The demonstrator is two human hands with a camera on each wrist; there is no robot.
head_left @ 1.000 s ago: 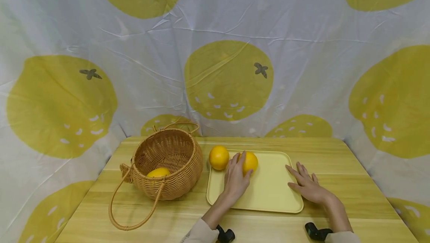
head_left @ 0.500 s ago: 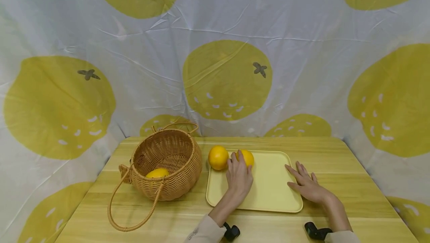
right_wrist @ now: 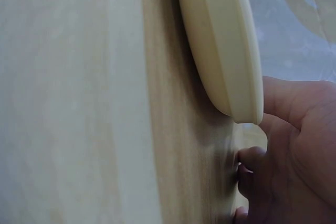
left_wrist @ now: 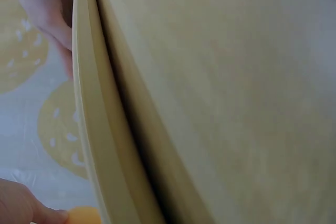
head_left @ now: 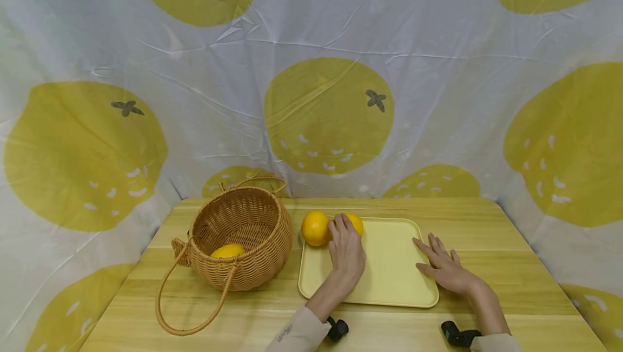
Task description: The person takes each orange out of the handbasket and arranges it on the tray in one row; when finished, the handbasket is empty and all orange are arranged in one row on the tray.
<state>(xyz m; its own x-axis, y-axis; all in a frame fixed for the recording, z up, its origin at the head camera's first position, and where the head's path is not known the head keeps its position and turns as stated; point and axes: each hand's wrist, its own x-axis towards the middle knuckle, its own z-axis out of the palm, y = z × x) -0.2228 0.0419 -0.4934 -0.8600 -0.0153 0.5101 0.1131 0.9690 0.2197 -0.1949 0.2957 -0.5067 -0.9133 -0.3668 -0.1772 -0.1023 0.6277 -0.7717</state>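
In the head view, my left hand [head_left: 348,249] reaches over the yellow tray [head_left: 394,271], its fingers bent over an orange [head_left: 357,222] near the back rim. Much of that orange is hidden behind the hand. The left wrist view shows the thumb against the orange [left_wrist: 85,215]. A second orange [head_left: 315,228] sits at the tray's back left corner, close to the fingertips. My right hand [head_left: 450,270] lies at the tray's right edge with spread fingers; in the right wrist view, the thumb side of that hand [right_wrist: 304,140] meets the tray rim [right_wrist: 247,72].
A wicker basket [head_left: 272,265] stands left of the tray with a yellow fruit [head_left: 229,251] inside. Its looped handle [head_left: 194,330] hangs toward the front of the wooden table [head_left: 253,319]. A lemon-print cloth [head_left: 204,103] hangs behind.
My left hand has turned and moved a little right over the nearer orange, covering more of it. That orange has shifted slightly left and back. My right hand and the tray stay put.
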